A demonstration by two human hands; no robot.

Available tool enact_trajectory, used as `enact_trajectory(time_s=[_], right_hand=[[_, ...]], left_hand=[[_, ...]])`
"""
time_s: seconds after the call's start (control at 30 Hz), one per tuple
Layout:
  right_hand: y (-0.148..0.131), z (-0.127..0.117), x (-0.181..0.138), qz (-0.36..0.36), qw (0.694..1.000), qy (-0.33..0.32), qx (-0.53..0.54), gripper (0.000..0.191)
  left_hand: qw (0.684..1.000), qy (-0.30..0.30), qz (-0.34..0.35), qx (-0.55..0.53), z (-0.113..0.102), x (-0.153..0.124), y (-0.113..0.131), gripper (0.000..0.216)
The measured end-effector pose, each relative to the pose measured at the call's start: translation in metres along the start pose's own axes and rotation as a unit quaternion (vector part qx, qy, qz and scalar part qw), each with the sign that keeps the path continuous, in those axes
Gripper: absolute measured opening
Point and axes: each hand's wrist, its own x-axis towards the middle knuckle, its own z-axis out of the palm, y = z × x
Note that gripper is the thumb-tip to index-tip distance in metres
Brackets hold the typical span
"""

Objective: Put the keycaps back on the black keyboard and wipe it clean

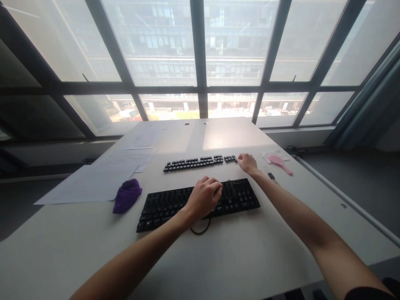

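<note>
A black keyboard (178,199) lies on the white table, with keycaps showing along its lower rows and right side; its upper part looks dark and bare of caps. My left hand (206,193) rests over the keyboard's middle, fingers curled together, and what they may hold is hidden. Beyond the keyboard, loose black keycaps (193,163) stand in neat rows. At the right end of these rows my right hand (247,163) is closed in a pinch, its fingertips at a small dark keycap (236,160). The keyboard's cable (201,231) loops out at the near edge.
To the left are a crumpled purple cloth (127,196) and white paper sheets (90,183). On the right lie a pink hairbrush (280,164), a clear plastic bag (265,155) and a small black item (271,177). The table (237,254) reaches toward large windows.
</note>
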Motion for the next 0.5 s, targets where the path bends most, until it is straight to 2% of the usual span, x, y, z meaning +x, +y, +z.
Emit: enact_trajectory(time_s=[0.17, 0.3, 0.4, 0.47, 0.5], right_hand=[[-0.014, 0.009, 0.006, 0.000, 1.000, -0.020, -0.013, 0.017], [-0.015, 0.007, 0.001, -0.004, 1.000, -0.009, -0.017, 0.016], [-0.004, -0.003, -0.015, -0.005, 1.000, 0.011, -0.015, 0.022], [0.009, -0.013, -0.037, -0.010, 1.000, 0.022, 0.016, 0.026], [0.016, -0.019, -0.051, -0.015, 0.997, 0.028, 0.065, 0.026]], left_hand=[[1.000, 0.003, -0.010, -0.015, -0.012, -0.030, -0.012, 0.015], [1.000, 0.007, 0.004, -0.015, -0.017, -0.050, -0.019, 0.014], [1.000, 0.008, 0.013, -0.016, -0.021, -0.066, -0.027, 0.015], [1.000, 0.010, 0.023, -0.017, -0.023, -0.078, -0.033, 0.017], [0.999, 0.010, 0.029, -0.017, -0.023, -0.083, -0.035, 0.019]])
